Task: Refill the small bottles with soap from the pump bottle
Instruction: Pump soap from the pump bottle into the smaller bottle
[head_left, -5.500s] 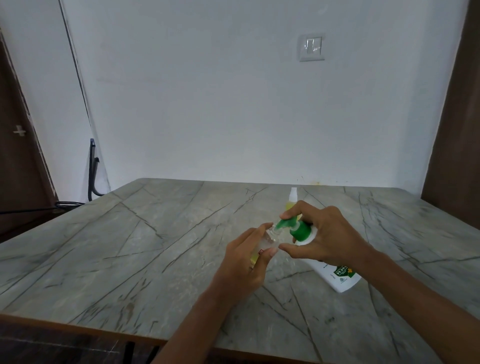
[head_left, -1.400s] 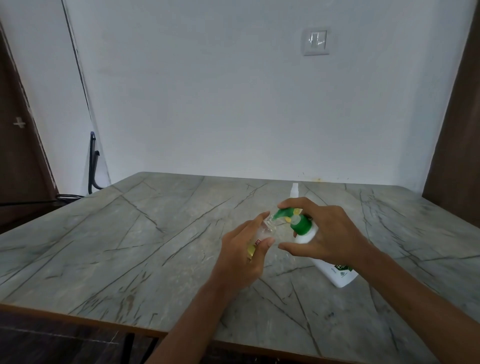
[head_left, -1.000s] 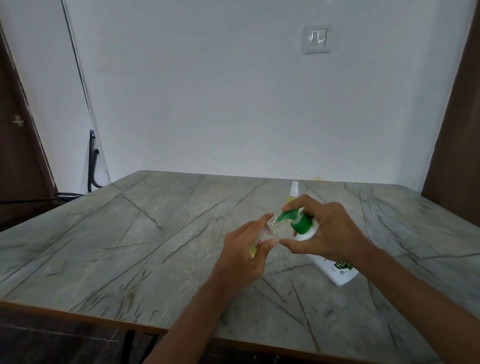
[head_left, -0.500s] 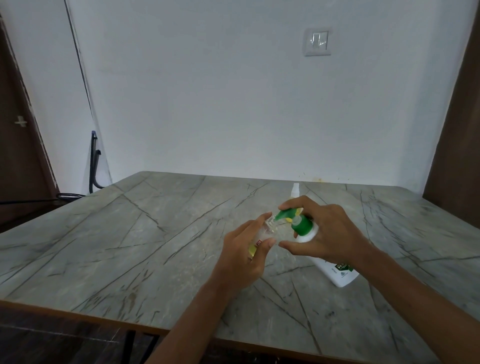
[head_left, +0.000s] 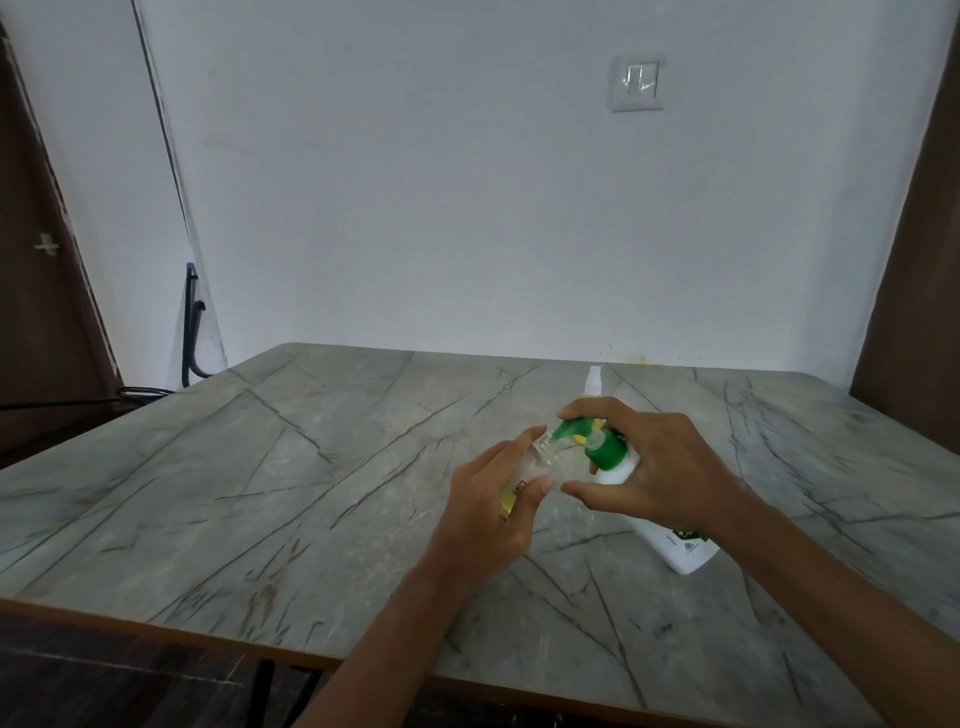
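The small bottle (head_left: 541, 460) is gripped in the left hand (head_left: 488, 512), with the thumb and fingers curled round its clear body. Its open mouth is pointed up and to the right, out past the fingertips. A red and yellow label is seen low on it, against the palm.

The pump bottle (head_left: 675, 545) is held in the right hand (head_left: 670, 478). It is tilted toward the left hand, and its base is rested on the worktop (head_left: 260, 467) below the right wrist. The forefinger is laid over the green pump head (head_left: 574, 429), and the thumb is hooked under the bottle's white shoulder. The nozzle tip is brought up against the mouth of the small bottle, between the two hands. Whether soap is running from it cannot be told.

A second small bottle (head_left: 594, 379), with a white cap, is stood upright on the worktop just beyond the right hand, partly hidden by the forefinger.

Against the frame half a second back, little is changed: both grips are kept, and nozzle and mouth are met at the same spot. A second ago the right hand and pump head were carried slightly higher. The second small bottle is left where it was.
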